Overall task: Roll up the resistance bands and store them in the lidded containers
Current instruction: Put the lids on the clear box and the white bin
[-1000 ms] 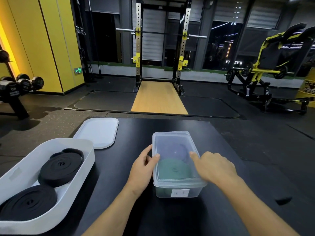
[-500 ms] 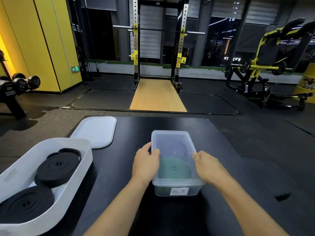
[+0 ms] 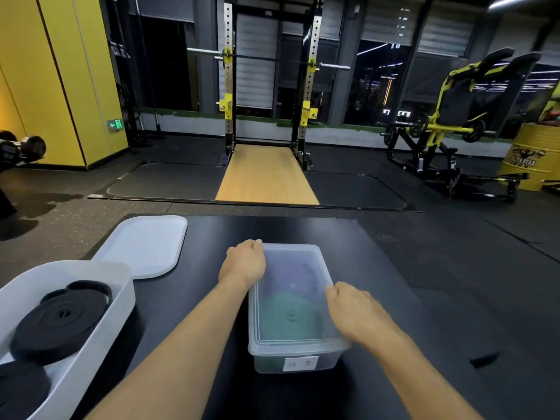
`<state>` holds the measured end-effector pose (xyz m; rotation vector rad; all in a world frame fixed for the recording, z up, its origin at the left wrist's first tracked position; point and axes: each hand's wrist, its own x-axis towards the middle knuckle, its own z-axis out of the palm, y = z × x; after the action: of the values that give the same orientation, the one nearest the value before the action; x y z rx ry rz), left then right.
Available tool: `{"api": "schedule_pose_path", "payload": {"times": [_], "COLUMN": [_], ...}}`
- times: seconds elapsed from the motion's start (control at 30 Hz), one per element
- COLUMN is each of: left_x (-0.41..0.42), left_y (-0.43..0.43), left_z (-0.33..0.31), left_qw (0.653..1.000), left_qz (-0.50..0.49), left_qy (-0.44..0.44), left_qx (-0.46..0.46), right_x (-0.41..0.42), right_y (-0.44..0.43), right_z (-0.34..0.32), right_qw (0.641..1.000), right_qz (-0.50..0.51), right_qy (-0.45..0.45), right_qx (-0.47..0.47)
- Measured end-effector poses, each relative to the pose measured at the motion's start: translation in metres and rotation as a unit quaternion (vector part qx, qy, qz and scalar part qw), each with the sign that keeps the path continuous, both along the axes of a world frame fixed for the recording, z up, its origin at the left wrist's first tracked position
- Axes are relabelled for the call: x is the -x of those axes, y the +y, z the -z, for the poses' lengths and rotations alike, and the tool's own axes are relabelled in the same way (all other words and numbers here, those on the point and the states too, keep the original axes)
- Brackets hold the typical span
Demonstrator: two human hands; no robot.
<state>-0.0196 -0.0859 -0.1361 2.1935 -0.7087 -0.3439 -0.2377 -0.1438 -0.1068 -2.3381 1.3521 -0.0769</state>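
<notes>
A clear lidded container [image 3: 306,353] stands on the black table [image 3: 378,262] in front of me, its lid on. Through the lid show a rolled green band [image 3: 288,316] at the near end and a purple band [image 3: 300,274] behind it. My left hand [image 3: 242,262] is at the lid's far left corner, fingers curled over the edge. On the lid's right edge, nearer me, my right hand [image 3: 354,313] lies with its fingers curled down over the rim.
An open white bin [image 3: 122,295] at the left holds two rolled black bands [image 3: 60,322]. Its white lid [image 3: 142,247] lies flat beyond it. A small dark scrap [image 3: 485,357] lies on the table's right side. Gym racks and machines stand far behind.
My left hand slid from the container's left side up to its far left corner. My right hand settled onto the right rim. The container stayed put.
</notes>
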Motion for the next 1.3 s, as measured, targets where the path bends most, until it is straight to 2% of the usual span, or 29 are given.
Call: {"api": "schedule_pose_path", "payload": {"times": [0.13,0.3,0.43,0.57,0.7,0.8,0.93,1.13,1.3], "left_x": [-0.002,-0.004,-0.004,-0.005,-0.001,0.000,0.001,0.007,0.022], "left_y": [-0.007,-0.009,-0.008,-0.008,-0.007,-0.006,-0.006,-0.003,0.012], "left_z": [0.007,0.011,0.011,0.009,0.006,0.009,0.014,0.004,-0.001], "left_qw": [0.998,0.996,0.997,0.997,0.997,0.995,0.990,0.988,0.998], "left_qz": [-0.061,-0.069,-0.066,-0.060,-0.057,-0.062,-0.079,-0.093,-0.036], "left_qy": [-0.024,-0.036,-0.034,-0.031,-0.017,0.004,0.045,0.048,0.039], "left_qx": [0.016,0.032,0.032,0.036,0.057,0.079,0.105,0.114,0.031], "right_x": [-0.022,-0.060,-0.083,-0.089,-0.083,-0.080,-0.080,-0.047,-0.024], "right_y": [-0.009,-0.041,-0.067,-0.077,-0.076,-0.072,-0.066,-0.046,-0.026], "right_z": [-0.017,-0.006,0.000,0.006,0.016,0.017,0.009,0.014,0.027], "right_qw": [1.000,0.999,0.995,0.987,0.954,0.938,0.954,0.997,0.994], "right_qz": [0.012,0.029,0.016,0.005,0.042,0.069,0.083,0.029,0.052], "right_qy": [0.023,-0.026,-0.084,-0.151,-0.262,-0.303,-0.266,-0.067,-0.101], "right_qx": [0.003,-0.018,-0.054,-0.048,-0.138,-0.155,-0.110,-0.035,0.003]}}
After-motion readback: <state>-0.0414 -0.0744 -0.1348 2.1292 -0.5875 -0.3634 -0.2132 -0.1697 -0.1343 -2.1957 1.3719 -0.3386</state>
